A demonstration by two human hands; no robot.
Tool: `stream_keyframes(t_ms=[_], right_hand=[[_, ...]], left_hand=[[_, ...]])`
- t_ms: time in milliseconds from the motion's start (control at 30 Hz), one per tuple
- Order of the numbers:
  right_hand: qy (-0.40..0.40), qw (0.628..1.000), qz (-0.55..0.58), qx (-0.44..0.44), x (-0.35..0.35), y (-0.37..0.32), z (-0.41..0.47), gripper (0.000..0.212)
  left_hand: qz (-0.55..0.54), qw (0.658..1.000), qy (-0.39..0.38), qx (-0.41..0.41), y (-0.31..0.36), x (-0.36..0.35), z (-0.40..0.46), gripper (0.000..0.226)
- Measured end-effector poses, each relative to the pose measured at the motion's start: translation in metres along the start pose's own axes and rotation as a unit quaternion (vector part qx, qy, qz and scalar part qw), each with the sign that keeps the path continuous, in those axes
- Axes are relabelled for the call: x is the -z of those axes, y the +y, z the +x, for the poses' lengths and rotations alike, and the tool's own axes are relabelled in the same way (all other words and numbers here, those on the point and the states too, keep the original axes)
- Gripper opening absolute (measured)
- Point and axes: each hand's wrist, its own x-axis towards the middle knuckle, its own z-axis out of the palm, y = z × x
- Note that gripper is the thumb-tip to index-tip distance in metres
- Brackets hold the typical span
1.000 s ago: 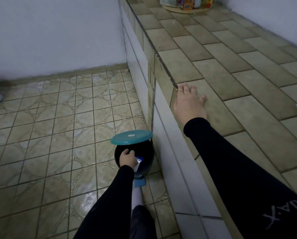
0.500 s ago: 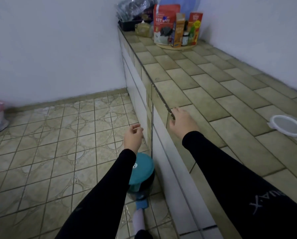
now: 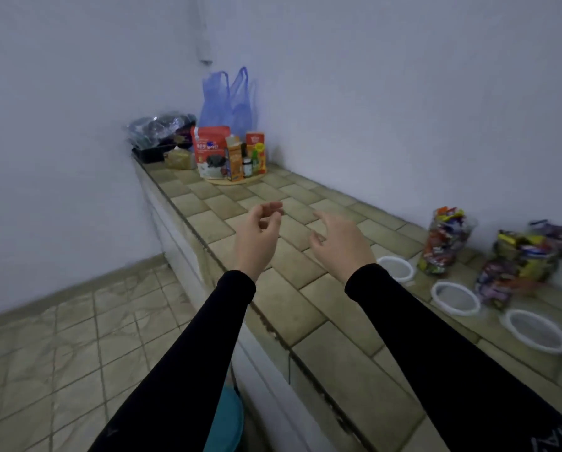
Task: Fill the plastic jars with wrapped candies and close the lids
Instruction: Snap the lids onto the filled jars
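Item: left hand (image 3: 256,236) and right hand (image 3: 338,241), now raised from bin and counter edge, loosely curled, empty. Filled, seemingly lidless jars (image 3: 444,244) far right; we resume lidding next.

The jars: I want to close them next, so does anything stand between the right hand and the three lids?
Nothing visible does. The right hand hovers empty over bare countertop; the lids lie just right of it.
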Motion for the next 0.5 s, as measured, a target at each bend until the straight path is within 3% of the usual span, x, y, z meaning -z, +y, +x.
stream_keyframes(t_ms=[233, 500], right_hand=[[0.101, 0.992, -0.035, -0.065, 0.1, 0.057, -0.043, 0.044], [0.222, 0.953, -0.096, -0.183, 0.195, 0.127, -0.141, 0.037]], left_hand=[[-0.086, 0.984, -0.128, -0.092, 0.069, -0.104, -0.017, 0.023], [-0.143, 0.926, -0.31, -0.162, 0.117, -0.219, -0.086, 0.021]])
